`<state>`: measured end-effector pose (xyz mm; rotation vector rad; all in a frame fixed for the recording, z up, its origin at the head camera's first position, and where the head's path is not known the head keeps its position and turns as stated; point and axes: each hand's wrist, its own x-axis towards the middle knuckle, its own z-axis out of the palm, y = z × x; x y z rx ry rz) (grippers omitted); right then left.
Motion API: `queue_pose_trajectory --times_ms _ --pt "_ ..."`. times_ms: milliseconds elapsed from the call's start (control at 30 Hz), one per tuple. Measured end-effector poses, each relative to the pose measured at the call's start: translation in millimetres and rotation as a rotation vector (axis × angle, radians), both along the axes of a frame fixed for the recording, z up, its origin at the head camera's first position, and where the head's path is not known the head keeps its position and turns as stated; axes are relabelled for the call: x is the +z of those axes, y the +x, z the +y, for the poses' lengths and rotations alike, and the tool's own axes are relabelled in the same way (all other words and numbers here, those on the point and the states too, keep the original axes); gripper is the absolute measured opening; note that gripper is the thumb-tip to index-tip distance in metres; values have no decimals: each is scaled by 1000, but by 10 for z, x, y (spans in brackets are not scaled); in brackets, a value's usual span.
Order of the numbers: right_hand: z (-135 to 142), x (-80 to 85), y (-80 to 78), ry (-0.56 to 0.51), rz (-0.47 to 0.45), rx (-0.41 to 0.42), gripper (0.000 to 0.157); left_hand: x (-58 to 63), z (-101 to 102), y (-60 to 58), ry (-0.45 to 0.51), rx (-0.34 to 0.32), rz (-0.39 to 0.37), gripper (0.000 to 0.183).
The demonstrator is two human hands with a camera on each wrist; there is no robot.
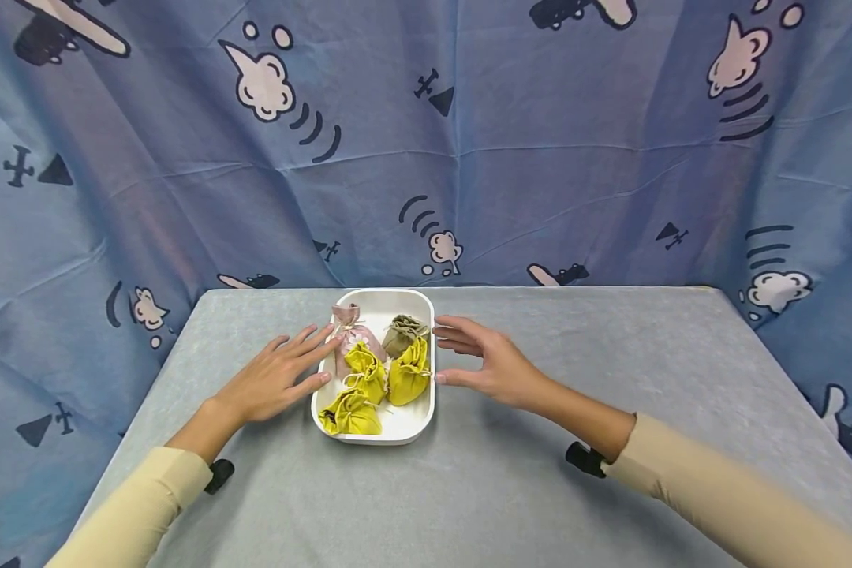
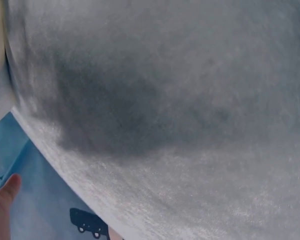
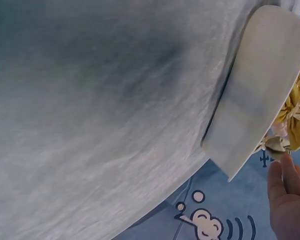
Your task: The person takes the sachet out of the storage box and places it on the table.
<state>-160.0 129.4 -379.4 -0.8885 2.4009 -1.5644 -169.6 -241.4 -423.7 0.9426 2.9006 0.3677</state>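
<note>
A white rectangular tray [image 1: 410, 420] holds small drawstring pouches: a pink pouch [image 1: 371, 339] at the far left, an olive pouch [image 1: 400, 339] at the far right, and three yellow-green pouches, one by the right wall [image 1: 409, 377], one in the middle [image 1: 371, 377], one at the near left [image 1: 356, 416]. My left hand [image 1: 273, 380] spreads at the tray's left side, index fingertip over the rim beside the pink pouch. On the other side my right hand [image 1: 495, 367] has its fingertips and thumb right at the right rim. The right wrist view shows the tray's outer wall [image 3: 260, 80].
The tray stands on a table [image 1: 511, 489] covered with grey cloth, close to its back edge. A blue curtain [image 1: 511, 173] with printed planes and clouds hangs behind and along the sides. Black wrist devices [image 1: 585, 459] are strapped under both forearms.
</note>
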Motion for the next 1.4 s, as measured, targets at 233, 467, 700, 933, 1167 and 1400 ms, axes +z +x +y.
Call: queue_pose_trajectory --times_ms 233,467,700,933,1167,1400 --pt "-190 12 -56 15 -6 35 79 -5 -1 5 6 -5 12 61" --pt "-293 -4 -60 27 -23 51 83 -6 7 11 23 -1 13 60" --pt "-368 -38 -71 14 -26 68 83 -14 1 13 27 3 2 60" --pt "-421 -82 -78 80 33 72 81 -11 6 14 32 -3 8 59" --pt "-450 -77 -79 115 76 80 74 -22 10 17 33 3 33 59" --pt "-478 -85 -79 158 75 81 68 -24 15 15 35 8 29 59"
